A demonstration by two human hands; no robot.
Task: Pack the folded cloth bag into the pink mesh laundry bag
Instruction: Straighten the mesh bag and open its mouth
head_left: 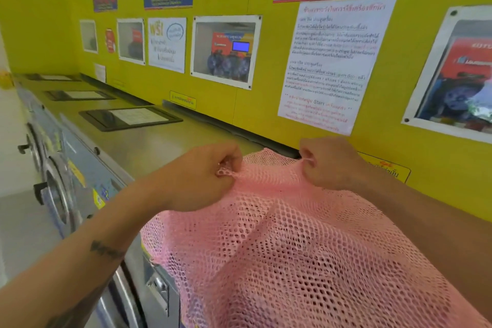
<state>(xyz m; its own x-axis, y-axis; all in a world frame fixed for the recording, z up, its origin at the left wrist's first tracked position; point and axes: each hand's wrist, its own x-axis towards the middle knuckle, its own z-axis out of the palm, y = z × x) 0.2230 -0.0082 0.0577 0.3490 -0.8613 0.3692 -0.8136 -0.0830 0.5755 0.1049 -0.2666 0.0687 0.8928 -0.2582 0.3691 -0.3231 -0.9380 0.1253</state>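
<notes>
A pink mesh laundry bag (287, 253) lies spread over the steel top of a washing machine, reaching from the far edge down toward me. My left hand (202, 176) is closed on the bag's bunched far edge at the left. My right hand (330, 162) pinches the same edge at the right, with a thin pink cord showing between its fingers. The mesh is stretched between the two hands. I see no folded cloth bag; whether it is inside the mesh I cannot tell.
A row of front-loading washers (61, 184) runs along the left, with steel tops (138, 146) and black framed notices (130, 117) on them. A yellow wall (253, 104) covered in posters stands right behind the bag. The floor (16, 221) lies at the far left.
</notes>
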